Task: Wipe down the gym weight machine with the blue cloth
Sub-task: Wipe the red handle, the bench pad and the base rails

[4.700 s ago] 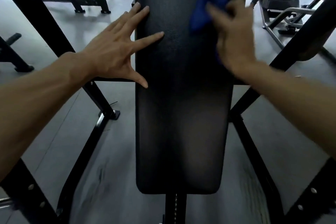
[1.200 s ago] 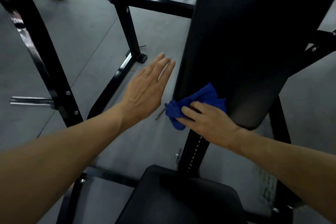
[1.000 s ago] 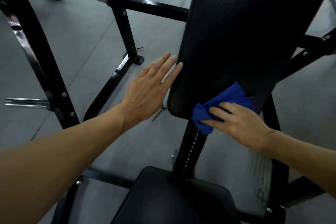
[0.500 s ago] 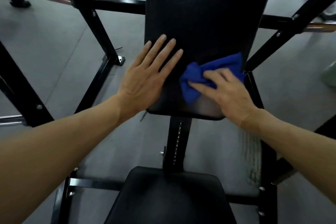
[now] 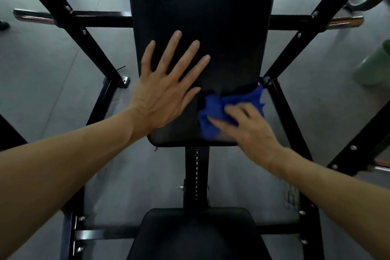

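The weight machine's long black back pad runs up the middle of the view. My left hand lies flat on its lower left part, fingers spread and straight. A bunched blue cloth sits on the pad's lower right corner, partly hanging past the right edge. My right hand presses on the cloth from below, fingers bent over it and slightly blurred. Below the pad a black post with white numbers leads down to the black seat pad.
Black steel frame bars cross diagonally on both sides of the pad, with chrome weight pegs sticking out left and right. A green object stands on the grey floor at the right edge.
My right hand and the cloth have slid down and right to the pad's lower right corner. My left hand has spread its fingers wider on the pad. The view has centred on the pad.
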